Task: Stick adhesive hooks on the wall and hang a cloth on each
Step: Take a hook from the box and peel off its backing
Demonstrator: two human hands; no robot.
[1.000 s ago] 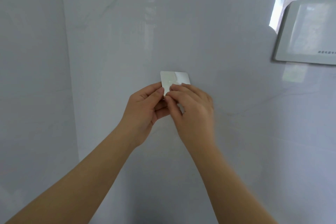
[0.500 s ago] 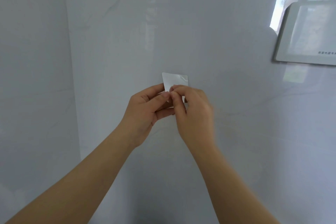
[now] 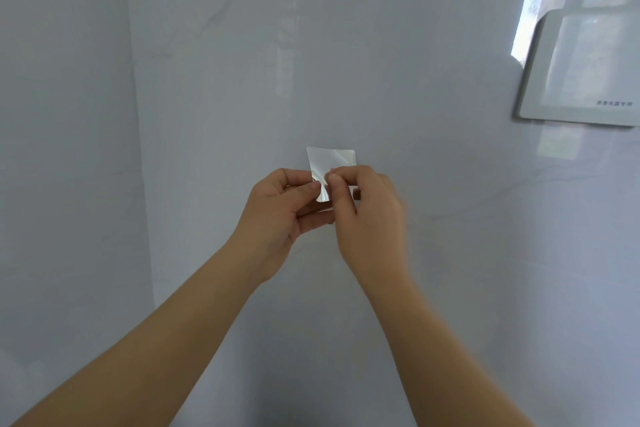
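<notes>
A small, square, glossy adhesive hook pad (image 3: 331,159) is held up in front of the grey tiled wall (image 3: 346,45) at mid-frame. My left hand (image 3: 284,215) grips its lower left side with thumb and curled fingers. My right hand (image 3: 363,211) pinches a shiny backing film (image 3: 322,191) at the pad's lower edge, where a curled corner shows between my thumbs. The hook part itself is hidden behind my fingers. No cloth is in view.
A white wall-mounted box (image 3: 581,69) with small print hangs at the upper right. A wall corner (image 3: 138,149) runs vertically on the left, where a side wall meets the wall I face.
The pad has tilted slightly and a corner of the shiny film has curled away at its lower edge. My right thumb and forefinger have shifted onto that film. Both hands stay in place.
</notes>
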